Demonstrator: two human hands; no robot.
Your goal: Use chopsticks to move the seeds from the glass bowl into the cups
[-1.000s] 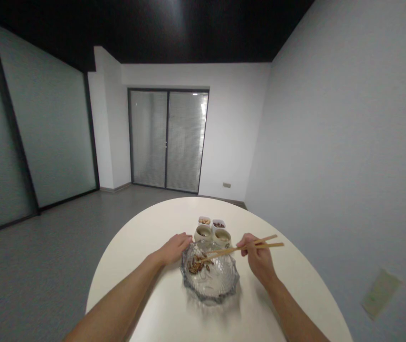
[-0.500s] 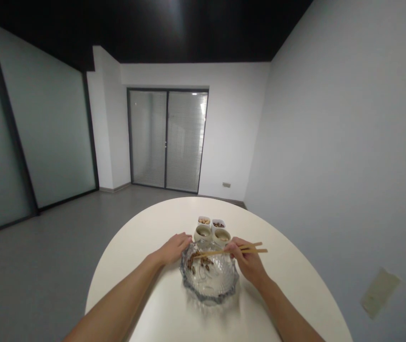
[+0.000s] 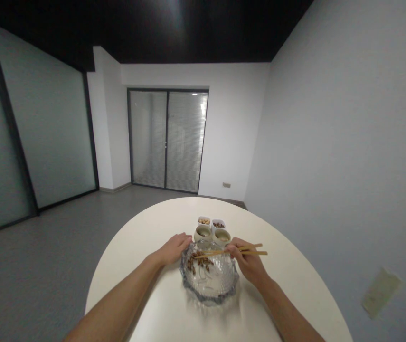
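A scalloped clear glass bowl [image 3: 220,280] sits before me, with several small brown oval pieces [image 3: 199,261] gathered in its far left part; they look like nuts or seeds. My left hand [image 3: 176,248] lies with fingers stretched out at the bowl's left rim, apparently touching it. A pair of wooden chopsticks [image 3: 254,249] is in my right hand [image 3: 246,259], above the bowl's right rim. Their tips reach left among the brown pieces; whether they pinch one I cannot tell.
Behind the bowl stand two cream cups [image 3: 203,232] side by side. Farther back are a small white dish [image 3: 204,221] of pale pieces and another white dish [image 3: 218,224] of dark ones. All rest on a round white table [image 3: 146,223], with a wall [image 3: 331,142] at right.
Some brown pieces in the bowl have shifted slightly around the chopstick tips and are a little more spread. Both hands stay almost where they were.
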